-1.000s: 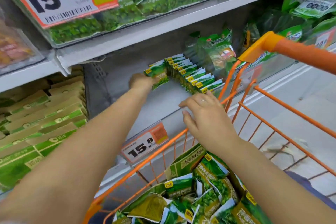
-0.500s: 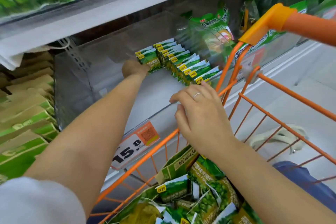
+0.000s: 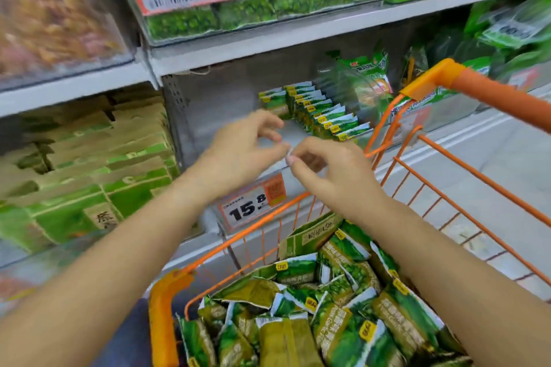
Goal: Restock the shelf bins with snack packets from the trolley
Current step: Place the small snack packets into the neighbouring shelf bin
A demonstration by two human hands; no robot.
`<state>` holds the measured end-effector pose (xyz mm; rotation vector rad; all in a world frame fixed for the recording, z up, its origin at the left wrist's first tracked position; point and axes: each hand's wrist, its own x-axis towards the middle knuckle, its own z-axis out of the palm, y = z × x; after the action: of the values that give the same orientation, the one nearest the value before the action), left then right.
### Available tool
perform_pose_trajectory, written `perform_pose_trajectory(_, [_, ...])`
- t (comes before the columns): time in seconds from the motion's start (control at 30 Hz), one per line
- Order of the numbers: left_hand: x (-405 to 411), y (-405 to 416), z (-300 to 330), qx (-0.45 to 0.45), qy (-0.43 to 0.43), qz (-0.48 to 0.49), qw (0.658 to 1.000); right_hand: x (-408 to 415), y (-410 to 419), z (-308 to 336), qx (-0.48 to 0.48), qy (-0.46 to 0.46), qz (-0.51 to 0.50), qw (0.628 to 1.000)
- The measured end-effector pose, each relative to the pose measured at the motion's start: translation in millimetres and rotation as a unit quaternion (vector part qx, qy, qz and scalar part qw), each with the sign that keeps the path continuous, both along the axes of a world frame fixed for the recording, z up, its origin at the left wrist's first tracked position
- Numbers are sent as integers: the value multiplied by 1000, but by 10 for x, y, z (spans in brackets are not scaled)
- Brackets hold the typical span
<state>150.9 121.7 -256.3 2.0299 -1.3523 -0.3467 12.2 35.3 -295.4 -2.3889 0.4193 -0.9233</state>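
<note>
Pulled back from the packet row (image 3: 316,112) in the clear bin (image 3: 208,104), the left hand (image 3: 238,158) meets the right hand (image 3: 331,176) above the trolley (image 3: 298,211), fingers loosely curled and holding nothing, likely ready for more loose packets (image 3: 328,301).

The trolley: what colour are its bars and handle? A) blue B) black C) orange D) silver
C: the trolley has orange wire bars and an orange handle, and green snack packets are piled inside it, below the left hand and right hand.
</note>
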Motion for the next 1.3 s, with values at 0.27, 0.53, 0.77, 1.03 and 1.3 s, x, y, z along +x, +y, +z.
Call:
perform_pose_trajectory(0.27, [-151, 824, -610, -41, -114, 7, 993, -65, 519, -162, -122, 368, 125, 913])
perform_pose_trajectory(0.53, [-123, 885, -591, -148, -10, 20, 989, 23, 936, -556, -163, 434, 132, 876])
perform_pose_trajectory(0.77, [-146, 968, -524, -256, 211, 33, 943, -116, 631, -99, 280, 205, 142, 927])
perform_pose_trajectory(1.03, [-168, 941, -537, -211, 224, -5, 952, -116, 682, 96, 430, 2, 133, 893])
perform_pose_trajectory(1.3, [-124, 903, -556, -197, 222, 40, 954, -116, 610, 47, 446, -22, 101, 889])
